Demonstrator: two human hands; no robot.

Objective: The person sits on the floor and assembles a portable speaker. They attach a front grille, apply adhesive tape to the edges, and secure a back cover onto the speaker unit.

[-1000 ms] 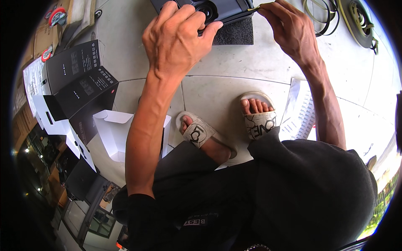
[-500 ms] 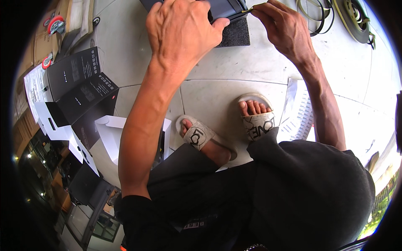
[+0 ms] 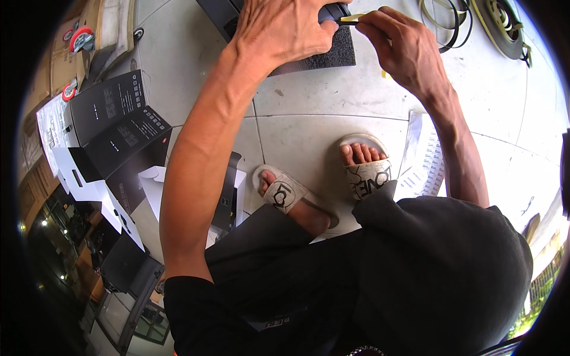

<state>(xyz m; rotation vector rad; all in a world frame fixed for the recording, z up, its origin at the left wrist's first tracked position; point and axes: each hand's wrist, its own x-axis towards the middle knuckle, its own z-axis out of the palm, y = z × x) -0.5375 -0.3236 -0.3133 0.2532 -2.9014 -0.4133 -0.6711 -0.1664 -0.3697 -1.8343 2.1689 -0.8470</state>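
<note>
My left hand grips a black device at the top edge of the view, fingers wrapped over it so most of it is hidden. My right hand pinches a small yellowish strip against the end of that device. A dark foam pad lies on the tiled floor just under both hands. My two feet in grey slide sandals stand on the pale tiles below.
Open black and white cardboard boxes sit to the left. A printed paper sheet lies by my right foot. Coiled cables and a round black part lie at the upper right. Casters rest on cardboard at the upper left.
Both hands have moved up toward the top edge with the black device, so less of it shows. The right hand now pinches the yellowish strip closer to the left hand.
</note>
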